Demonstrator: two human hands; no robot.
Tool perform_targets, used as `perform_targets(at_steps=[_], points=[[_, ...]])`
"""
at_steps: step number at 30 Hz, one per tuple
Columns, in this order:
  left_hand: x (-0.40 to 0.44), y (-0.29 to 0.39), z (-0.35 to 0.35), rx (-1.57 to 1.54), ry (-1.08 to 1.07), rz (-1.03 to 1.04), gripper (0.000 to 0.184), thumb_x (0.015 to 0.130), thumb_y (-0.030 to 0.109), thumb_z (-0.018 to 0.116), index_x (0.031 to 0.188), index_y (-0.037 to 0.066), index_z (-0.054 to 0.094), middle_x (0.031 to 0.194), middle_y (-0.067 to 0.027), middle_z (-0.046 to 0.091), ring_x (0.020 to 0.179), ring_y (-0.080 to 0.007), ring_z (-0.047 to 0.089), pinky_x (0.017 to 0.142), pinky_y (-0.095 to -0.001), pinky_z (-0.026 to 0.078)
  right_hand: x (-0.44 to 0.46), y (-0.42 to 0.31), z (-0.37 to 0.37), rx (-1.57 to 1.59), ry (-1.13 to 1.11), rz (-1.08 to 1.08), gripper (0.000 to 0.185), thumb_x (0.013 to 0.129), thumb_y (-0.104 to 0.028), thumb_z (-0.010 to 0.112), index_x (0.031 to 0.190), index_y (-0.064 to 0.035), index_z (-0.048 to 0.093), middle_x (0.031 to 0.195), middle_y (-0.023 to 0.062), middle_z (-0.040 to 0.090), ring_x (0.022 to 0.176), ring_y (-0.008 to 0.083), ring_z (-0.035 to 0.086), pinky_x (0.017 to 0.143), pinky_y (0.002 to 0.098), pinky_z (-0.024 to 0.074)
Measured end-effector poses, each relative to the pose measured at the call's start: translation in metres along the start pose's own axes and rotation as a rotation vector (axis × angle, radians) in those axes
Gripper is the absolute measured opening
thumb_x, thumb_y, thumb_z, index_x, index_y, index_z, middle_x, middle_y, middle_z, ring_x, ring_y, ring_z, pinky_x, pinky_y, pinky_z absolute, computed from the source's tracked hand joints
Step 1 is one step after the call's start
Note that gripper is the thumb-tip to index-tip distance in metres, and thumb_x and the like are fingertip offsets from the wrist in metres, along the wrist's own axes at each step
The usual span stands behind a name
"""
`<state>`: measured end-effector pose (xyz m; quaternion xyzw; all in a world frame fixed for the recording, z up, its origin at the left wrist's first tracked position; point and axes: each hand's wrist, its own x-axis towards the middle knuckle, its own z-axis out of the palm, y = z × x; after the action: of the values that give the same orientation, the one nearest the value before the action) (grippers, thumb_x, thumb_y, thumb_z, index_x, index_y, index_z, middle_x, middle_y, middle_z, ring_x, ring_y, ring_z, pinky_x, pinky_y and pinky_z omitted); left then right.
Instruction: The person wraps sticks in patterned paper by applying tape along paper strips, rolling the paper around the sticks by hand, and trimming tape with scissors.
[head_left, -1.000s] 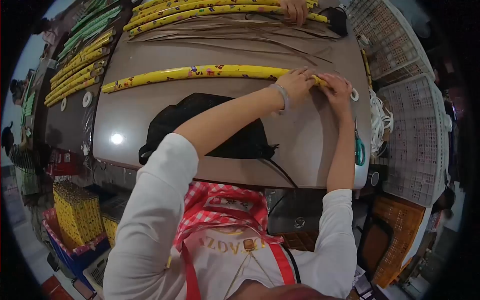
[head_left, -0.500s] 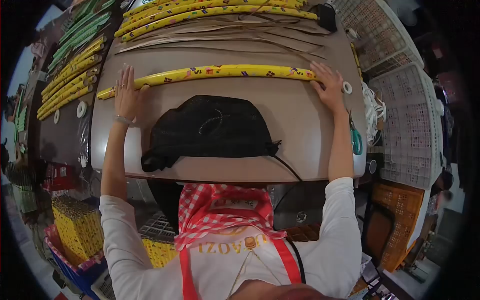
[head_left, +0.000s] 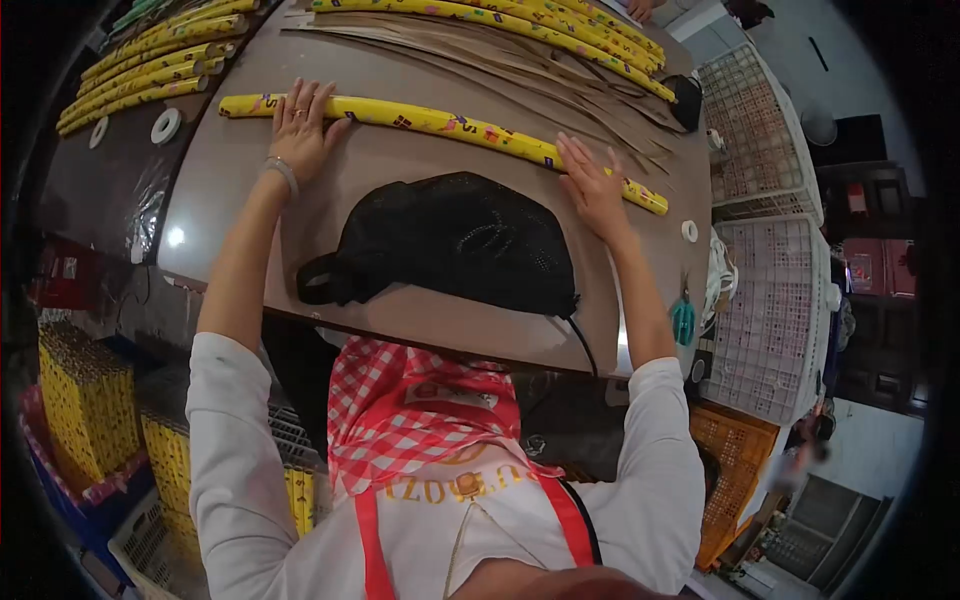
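Observation:
A long yellow patterned roll (head_left: 440, 124) lies across the brown table (head_left: 420, 325). My left hand (head_left: 303, 125) rests flat on the roll near its left end, fingers spread. Nearer its right end, my right hand (head_left: 592, 182) lies on it with the fingers stretched out. Between my forearms and below the roll is a black cloth bag (head_left: 455, 240) with a strap or cord running to the table's front edge.
More yellow rolls (head_left: 520, 30) and brown strips (head_left: 440, 52) lie at the back; others (head_left: 150, 70) are stacked at left. Teal scissors (head_left: 683, 320) and a white tape roll (head_left: 689, 231) sit at right, beside plastic crates (head_left: 765, 300). A co-worker's hand (head_left: 640, 10) shows at the top.
My left hand left the roll's right end for its left part, then shifted inward. My right hand moved left along the roll. The whole view has turned, so the table appears tilted.

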<state>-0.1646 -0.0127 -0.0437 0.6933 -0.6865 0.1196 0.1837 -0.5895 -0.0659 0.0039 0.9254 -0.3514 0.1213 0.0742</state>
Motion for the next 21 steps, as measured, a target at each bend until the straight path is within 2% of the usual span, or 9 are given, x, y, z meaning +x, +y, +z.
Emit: perform_targets(at_steps=[6, 15, 17, 21], points=[[-0.001, -0.001, 0.002, -0.017, -0.007, -0.025, 0.053, 0.088, 0.044, 0.039, 0.132, 0.018, 0.027, 0.135, -0.0084, 0.027, 0.131, -0.0265, 0.015, 0.106, -0.0421, 0.011, 0.012, -0.007, 0.0, 0.015, -0.017, -0.025, 0.053, 0.084, -0.017, 0.054, 0.132, -0.0159, 0.034, 0.137, -0.0018, 0.034, 0.125, 0.0135, 0.033, 0.103, 0.0444, 0.014], [0.0, 0.0, 0.002, 0.014, 0.028, -0.013, 0.054, 0.086, 0.046, 0.04, 0.131, 0.017, 0.028, 0.134, -0.0071, 0.028, 0.131, -0.0241, 0.014, 0.108, -0.0386, 0.009, 0.039, -0.03, 0.001, 0.08, -0.004, -0.137, 0.05, 0.084, -0.016, 0.054, 0.131, -0.0148, 0.037, 0.135, 0.0, 0.037, 0.124, 0.0142, 0.035, 0.103, 0.0405, 0.0162], [0.001, 0.001, 0.002, 0.014, -0.029, -0.036, 0.055, 0.086, 0.048, 0.04, 0.131, 0.017, 0.028, 0.134, -0.0074, 0.028, 0.131, -0.0237, 0.013, 0.108, -0.0382, 0.008, 0.038, -0.028, -0.008, 0.051, -0.049, -0.215, 0.05, 0.083, -0.015, 0.054, 0.13, -0.0146, 0.038, 0.135, 0.0003, 0.037, 0.124, 0.0142, 0.035, 0.103, 0.0399, 0.0177], [0.001, 0.003, 0.0, 0.022, -0.054, -0.06, 0.056, 0.086, 0.048, 0.04, 0.131, 0.017, 0.028, 0.133, -0.0074, 0.028, 0.131, -0.0238, 0.014, 0.108, -0.0387, 0.008, 0.036, -0.019, -0.006, 0.058, -0.063, -0.205, 0.051, 0.083, -0.015, 0.054, 0.131, -0.0144, 0.037, 0.135, 0.0004, 0.037, 0.124, 0.0142, 0.035, 0.103, 0.0395, 0.0196]])
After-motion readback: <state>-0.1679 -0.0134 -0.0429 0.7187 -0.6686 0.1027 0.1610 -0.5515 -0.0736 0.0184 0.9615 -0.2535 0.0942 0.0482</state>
